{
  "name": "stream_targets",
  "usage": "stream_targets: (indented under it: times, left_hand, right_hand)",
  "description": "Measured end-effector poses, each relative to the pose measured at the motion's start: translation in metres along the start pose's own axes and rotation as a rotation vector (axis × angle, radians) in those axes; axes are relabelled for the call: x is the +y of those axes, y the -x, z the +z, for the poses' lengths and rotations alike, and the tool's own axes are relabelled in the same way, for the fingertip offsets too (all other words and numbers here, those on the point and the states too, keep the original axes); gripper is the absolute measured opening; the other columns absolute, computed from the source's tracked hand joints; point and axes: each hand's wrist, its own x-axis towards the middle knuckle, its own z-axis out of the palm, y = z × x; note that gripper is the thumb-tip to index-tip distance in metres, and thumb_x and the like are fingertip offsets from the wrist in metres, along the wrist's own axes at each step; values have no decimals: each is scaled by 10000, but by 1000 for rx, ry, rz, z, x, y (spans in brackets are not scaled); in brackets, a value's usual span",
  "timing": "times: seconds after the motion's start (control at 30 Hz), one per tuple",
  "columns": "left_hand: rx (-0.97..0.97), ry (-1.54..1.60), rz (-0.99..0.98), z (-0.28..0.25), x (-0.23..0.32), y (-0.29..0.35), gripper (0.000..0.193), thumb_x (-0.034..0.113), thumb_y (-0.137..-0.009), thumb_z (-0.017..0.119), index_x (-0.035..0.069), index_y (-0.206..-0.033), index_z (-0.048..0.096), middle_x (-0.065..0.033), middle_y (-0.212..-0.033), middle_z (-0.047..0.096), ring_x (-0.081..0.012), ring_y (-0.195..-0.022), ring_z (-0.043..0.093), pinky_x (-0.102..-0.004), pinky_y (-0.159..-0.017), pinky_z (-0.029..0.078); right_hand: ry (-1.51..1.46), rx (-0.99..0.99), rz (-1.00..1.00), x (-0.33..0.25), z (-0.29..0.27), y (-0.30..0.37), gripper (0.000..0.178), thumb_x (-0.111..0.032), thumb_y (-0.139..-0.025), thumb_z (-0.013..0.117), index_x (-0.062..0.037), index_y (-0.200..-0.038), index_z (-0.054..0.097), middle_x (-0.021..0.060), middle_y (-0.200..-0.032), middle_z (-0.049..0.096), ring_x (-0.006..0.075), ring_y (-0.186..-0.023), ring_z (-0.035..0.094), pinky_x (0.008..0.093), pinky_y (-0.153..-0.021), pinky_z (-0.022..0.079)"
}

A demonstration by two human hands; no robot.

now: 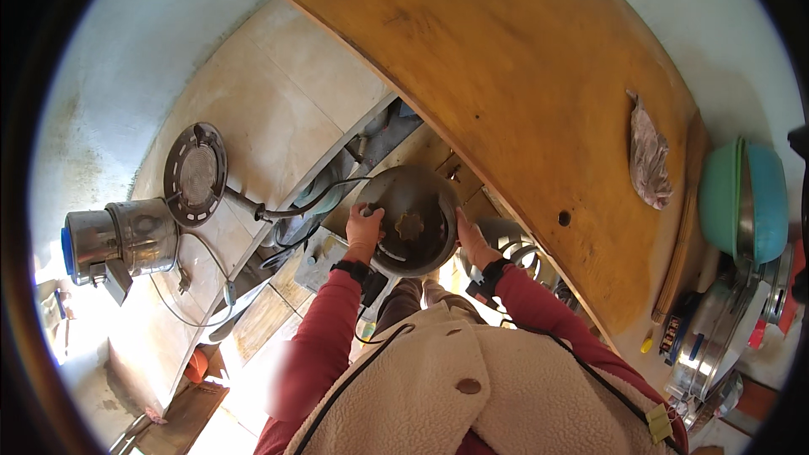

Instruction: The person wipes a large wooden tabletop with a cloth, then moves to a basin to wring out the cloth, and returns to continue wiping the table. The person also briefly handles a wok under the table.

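In front of my body is a dark round pan (428,200) with a brownish star-shaped mark at its middle. My left hand (364,229) is closed on the pan's left rim, its fingers curled over the edge. On the opposite side my right hand (474,242) grips the right rim, with part of its fingers hidden. The pan is held above the floor between my forearms, and its inside faces up toward me. Below the right hand, other metal pots (510,244) show partly behind the pan.
On the left tiled counter (282,76) stand a round slotted metal burner (196,173) and a steel canister appliance (126,238) with a cord. A broad wooden board (506,59) spans the right, bearing a crumpled cloth (650,156). Green basins (742,198) and metal pots (716,337) stand far right.
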Motion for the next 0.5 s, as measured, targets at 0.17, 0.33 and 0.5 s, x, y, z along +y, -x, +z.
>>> stream_targets:
  times: [0.17, 0.33, 0.5]
  left_hand:
    - [27, 64, -69, 1, 7, 8, 686, 247, -745, 726, 33, -1294, 375, -84, -650, 573, -204, -442, 572, -326, -382, 427]
    - [17, 116, -99, 0, 7, 6, 674, 250, -738, 739, -6, -1263, 404, -71, -628, 561, -186, -424, 529, -327, -381, 411]
    - [-58, 82, -54, -1, 5, 3, 469, 241, -742, 731, -26, -1087, 561, -54, -568, 535, -179, -405, 506, -326, -372, 397]
  right_hand:
    - [-352, -157, 58, -1, 11, 10, 730, -670, -910, 311, -17, -1010, 622, 113, -814, 674, 227, -756, 661, 342, -726, 519]
    - [-427, -137, 122, -11, 13, 8, 556, -514, -960, 303, -44, -856, 584, 104, -700, 623, 236, -640, 627, 363, -657, 538]
    - [-372, -143, 215, -13, 9, 0, 398, -349, -960, 319, -74, -770, 535, 77, -632, 566, 224, -579, 587, 354, -588, 528]
